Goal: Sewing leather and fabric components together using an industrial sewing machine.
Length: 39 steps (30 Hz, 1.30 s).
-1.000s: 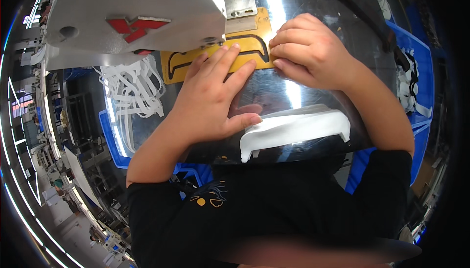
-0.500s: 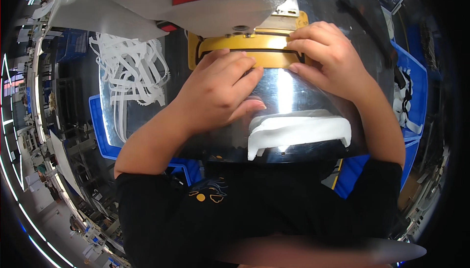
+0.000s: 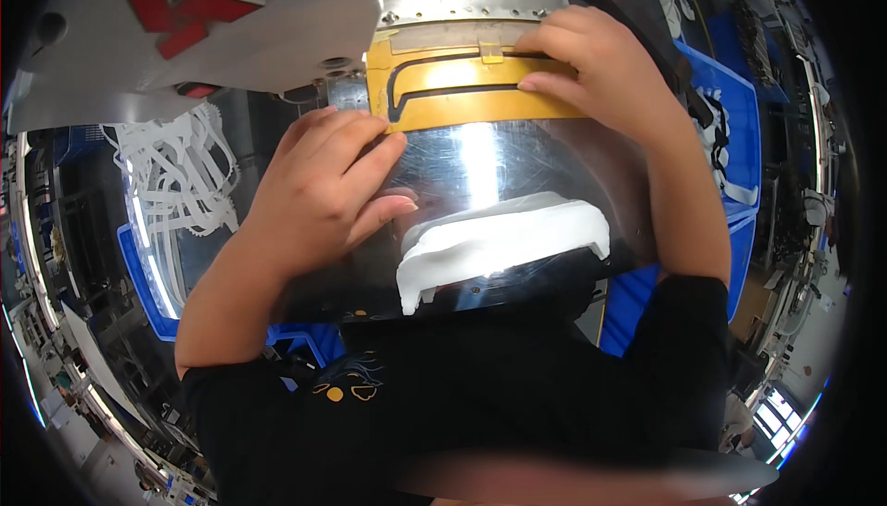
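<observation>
A flat yellow template (image 3: 443,118) with dark-edged curved slots lies on the shiny metal table, joined along its far side to a metal bar (image 3: 471,5) with several screws. My left hand (image 3: 323,182) rests by the template's near left corner, fingertips touching it, thumb held apart. Over the template's right part, my right hand (image 3: 601,72) has bent fingers and a thumb set apart on the surface; nothing shows between them. That hand hides the template's right end. Nearer my body sits a stack of white curved strips (image 3: 504,247), touched by neither hand.
A grey machine head (image 3: 231,62) with a red emblem overhangs the far left. Below it lies a tangled heap of white strips (image 3: 180,169). Blue bins stand at the left (image 3: 148,293) and right (image 3: 739,118) table edges, the right one holding black and white pieces.
The view has shifted. The template has slid right from beneath the machine head, showing more of its surface and bar. My left hand has moved left to its corner; the right hand stays on it.
</observation>
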Motion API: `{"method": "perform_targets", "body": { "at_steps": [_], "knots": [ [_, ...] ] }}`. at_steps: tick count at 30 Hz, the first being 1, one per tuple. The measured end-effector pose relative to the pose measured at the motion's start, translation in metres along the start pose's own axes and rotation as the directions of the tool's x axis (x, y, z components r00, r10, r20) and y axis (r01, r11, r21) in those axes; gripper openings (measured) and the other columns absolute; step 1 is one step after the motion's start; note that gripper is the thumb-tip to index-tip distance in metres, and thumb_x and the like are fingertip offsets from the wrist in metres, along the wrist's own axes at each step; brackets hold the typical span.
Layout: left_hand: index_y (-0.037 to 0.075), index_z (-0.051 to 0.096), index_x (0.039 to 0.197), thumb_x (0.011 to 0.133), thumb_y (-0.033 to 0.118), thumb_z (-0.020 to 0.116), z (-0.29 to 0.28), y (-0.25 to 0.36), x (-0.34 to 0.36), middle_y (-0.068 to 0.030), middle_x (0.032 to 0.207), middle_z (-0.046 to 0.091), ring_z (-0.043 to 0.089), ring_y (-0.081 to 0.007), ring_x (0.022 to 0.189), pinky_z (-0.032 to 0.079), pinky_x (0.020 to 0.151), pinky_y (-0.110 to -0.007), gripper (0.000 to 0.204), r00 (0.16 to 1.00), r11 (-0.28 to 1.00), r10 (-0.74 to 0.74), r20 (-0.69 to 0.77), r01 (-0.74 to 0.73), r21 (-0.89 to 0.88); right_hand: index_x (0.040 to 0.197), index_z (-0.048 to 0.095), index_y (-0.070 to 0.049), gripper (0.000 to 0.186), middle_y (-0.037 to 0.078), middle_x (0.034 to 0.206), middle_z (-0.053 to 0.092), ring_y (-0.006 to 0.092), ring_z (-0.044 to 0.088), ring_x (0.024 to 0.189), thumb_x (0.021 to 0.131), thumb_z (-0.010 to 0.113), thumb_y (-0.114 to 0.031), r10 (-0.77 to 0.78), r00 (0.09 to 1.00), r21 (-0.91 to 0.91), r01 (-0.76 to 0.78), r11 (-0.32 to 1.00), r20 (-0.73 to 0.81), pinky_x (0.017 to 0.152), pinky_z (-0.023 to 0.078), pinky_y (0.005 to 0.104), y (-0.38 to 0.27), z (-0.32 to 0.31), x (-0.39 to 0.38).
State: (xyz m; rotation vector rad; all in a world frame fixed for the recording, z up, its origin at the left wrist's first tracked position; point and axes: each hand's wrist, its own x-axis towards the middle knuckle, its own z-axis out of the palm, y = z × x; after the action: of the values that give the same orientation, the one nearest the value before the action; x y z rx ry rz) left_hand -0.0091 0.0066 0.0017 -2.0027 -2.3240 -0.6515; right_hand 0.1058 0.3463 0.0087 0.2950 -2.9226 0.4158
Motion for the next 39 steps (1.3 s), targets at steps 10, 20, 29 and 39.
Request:
{"method": "perform_targets", "body": {
  "at_steps": [10, 20, 29, 39],
  "knots": [
    [0.002, 0.076, 0.134, 0.090, 0.042, 0.085, -0.001, -0.001, 0.001, -0.0195, 0.142, 0.066, 0.063, -0.0395, 0.129, 0.049, 0.114, -0.051, 0.060, 0.996, 0.994, -0.086, 0.018, 0.084, 0.071, 0.111, 0.075, -0.007, 0.024, 0.009, 0.114, 0.078, 0.0268, 0.075, 0.104, 0.087, 0.079, -0.010, -0.411, 0.864, -0.478, 0.241, 0.844, -0.290, 0.091, 0.057, 0.0398, 0.018, -0.014, 0.003],
    [0.004, 0.073, 0.140, 0.091, 0.043, 0.084, 0.001, -0.005, -0.003, -0.0195, 0.147, 0.063, 0.060, -0.0411, 0.133, 0.047, 0.116, -0.052, 0.064, 0.986, 0.987, -0.151, 0.068, 0.147, 0.068, 0.091, 0.059, -0.004, 0.022, 0.012, 0.106, 0.057, 0.0292, 0.063, 0.091, 0.085, 0.080, -0.003, -0.022, 0.984, 0.287, -0.030, 0.958, 0.177, 0.079, 0.055, 0.0378, -0.046, -0.013, -0.013],
    [0.005, 0.073, 0.142, 0.095, 0.044, 0.082, -0.002, -0.002, 0.001, -0.0202, 0.148, 0.063, 0.060, -0.0419, 0.134, 0.046, 0.118, -0.052, 0.062, 0.981, 0.984, -0.173, 0.085, 0.169, 0.051, 0.098, 0.059, -0.006, 0.027, 0.011, 0.098, 0.058, 0.0253, 0.062, 0.090, 0.085, 0.081, -0.014, 0.019, 0.998, 0.314, 0.001, 0.949, -0.061, 0.077, 0.051, 0.0354, -0.018, 0.006, 0.000],
    [0.004, 0.072, 0.143, 0.095, 0.044, 0.083, -0.001, -0.007, 0.001, -0.0205, 0.148, 0.063, 0.061, -0.0412, 0.134, 0.047, 0.117, -0.051, 0.063, 0.984, 0.986, -0.164, 0.073, 0.161, 0.043, 0.100, 0.063, -0.006, 0.014, 0.002, 0.091, 0.064, 0.0111, 0.061, 0.085, 0.094, 0.076, -0.008, 0.537, 0.791, 0.602, -0.589, 0.539, 0.293, 0.077, 0.050, 0.0271, -0.012, -0.018, -0.003]
  ]
}}
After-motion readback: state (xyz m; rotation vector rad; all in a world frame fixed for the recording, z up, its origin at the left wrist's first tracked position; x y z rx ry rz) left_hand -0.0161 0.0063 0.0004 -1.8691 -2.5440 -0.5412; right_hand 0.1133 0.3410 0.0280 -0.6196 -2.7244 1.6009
